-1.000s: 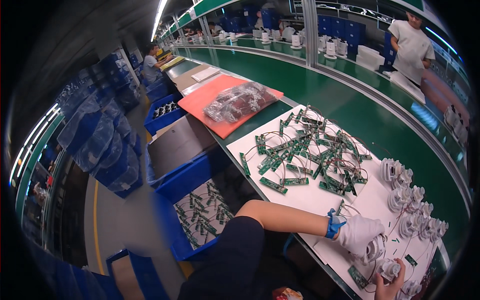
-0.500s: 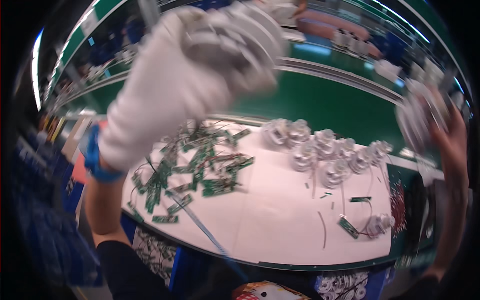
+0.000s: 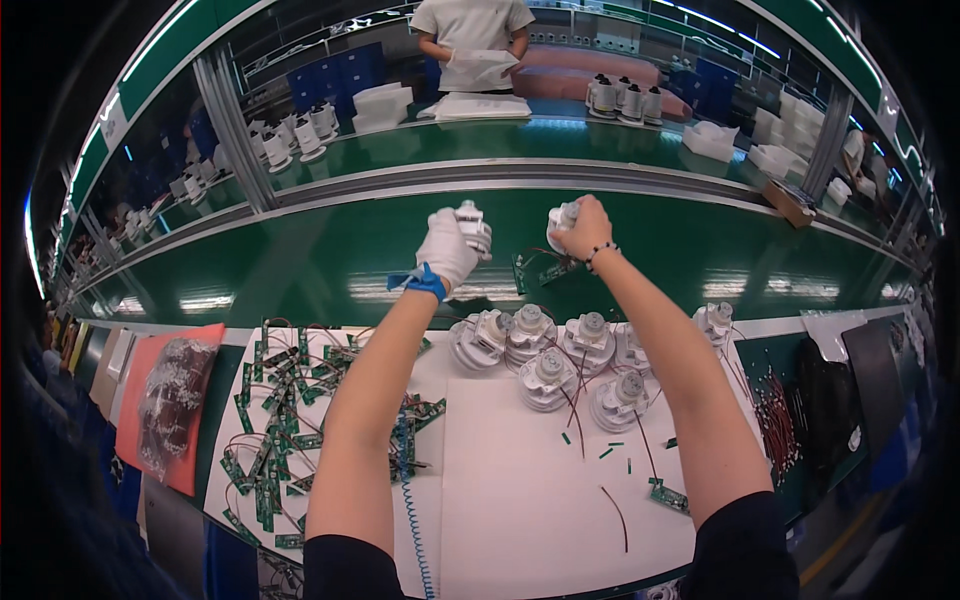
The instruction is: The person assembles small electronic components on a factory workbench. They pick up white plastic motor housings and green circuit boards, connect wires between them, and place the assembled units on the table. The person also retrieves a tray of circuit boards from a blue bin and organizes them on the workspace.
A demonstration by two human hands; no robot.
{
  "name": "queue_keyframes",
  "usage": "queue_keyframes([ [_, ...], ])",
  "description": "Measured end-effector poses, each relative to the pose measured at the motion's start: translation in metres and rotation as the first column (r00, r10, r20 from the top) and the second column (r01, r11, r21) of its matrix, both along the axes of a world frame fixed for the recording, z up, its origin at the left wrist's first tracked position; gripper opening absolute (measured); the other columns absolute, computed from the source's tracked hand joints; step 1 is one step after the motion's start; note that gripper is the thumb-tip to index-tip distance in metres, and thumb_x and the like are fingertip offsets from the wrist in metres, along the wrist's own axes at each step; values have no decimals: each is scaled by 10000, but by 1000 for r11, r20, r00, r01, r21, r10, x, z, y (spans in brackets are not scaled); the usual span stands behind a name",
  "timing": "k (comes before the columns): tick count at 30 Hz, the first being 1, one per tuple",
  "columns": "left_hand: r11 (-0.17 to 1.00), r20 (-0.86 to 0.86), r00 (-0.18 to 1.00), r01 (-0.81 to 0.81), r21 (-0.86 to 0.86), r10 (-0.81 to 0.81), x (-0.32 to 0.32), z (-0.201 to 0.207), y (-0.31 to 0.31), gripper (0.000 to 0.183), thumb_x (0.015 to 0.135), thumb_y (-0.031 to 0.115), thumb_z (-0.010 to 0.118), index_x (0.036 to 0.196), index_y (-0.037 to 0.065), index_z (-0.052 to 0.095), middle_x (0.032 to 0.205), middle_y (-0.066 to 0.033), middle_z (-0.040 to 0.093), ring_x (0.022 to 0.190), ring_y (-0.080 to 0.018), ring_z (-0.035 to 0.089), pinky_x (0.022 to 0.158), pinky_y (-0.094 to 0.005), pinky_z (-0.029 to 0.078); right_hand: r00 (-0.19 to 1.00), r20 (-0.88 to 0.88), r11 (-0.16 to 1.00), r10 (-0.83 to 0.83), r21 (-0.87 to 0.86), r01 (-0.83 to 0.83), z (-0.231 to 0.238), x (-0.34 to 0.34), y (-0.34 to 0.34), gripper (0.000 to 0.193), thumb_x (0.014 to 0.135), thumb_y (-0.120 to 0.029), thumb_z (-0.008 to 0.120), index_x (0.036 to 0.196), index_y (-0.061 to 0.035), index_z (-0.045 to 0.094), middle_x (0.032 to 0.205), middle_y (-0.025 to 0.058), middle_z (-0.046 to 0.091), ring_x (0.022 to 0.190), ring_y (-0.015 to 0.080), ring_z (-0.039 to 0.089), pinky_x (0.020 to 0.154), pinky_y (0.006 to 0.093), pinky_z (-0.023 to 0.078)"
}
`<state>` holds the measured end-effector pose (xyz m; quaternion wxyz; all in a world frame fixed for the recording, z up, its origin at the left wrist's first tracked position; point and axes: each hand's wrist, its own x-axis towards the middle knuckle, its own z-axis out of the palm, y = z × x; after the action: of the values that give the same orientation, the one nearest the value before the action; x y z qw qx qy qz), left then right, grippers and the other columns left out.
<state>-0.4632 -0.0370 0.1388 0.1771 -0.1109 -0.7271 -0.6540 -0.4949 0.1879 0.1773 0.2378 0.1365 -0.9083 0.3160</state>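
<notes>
My left hand wears a white glove and a blue wrist strap. Its fingers are closed around a white round plastic housing with stepped rings, over the green bench beyond the white work sheet. To its right, my bare right hand, with a beaded bracelet, grips a smaller-looking white plastic housing. Below that one, small green circuit boards hang or lie by thin wires; whether they touch the bench I cannot tell. Several similar white housings with wires stand on the white sheet between my forearms.
A pile of green circuit boards covers the sheet's left side. A coiled blue cord runs near my left forearm. Red wires lie at right, a clear bag at left. Across a metal rail, a person stands at another bench.
Both hands, raised and blurred before, are now farther out over the green bench and closer together, each holding a white housing. The view has swung, bringing the person opposite into sight.
</notes>
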Motion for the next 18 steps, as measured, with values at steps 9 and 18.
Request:
queue_keyframes([
  [9,440,42,959,-90,-893,279,37,38,42,507,584,434,710,853,16,609,821,-183,627,794,-293,619,698,-347,486,983,181,932,35,350,-98,5,4,58,960,551,-500,742,1202,71,326,1175,249,433,1096,360,437,942,380,356],
  [18,584,-291,928,-372,-721,231,172,131,18,363,831,191,594,1099,-44,527,995,-146,610,878,-174,593,743,-251,451,879,421,722,221,535,-438,57,273,230,645,643,-337,731,1097,50,487,1121,215,506,1041,338,488,920,371,376],
])
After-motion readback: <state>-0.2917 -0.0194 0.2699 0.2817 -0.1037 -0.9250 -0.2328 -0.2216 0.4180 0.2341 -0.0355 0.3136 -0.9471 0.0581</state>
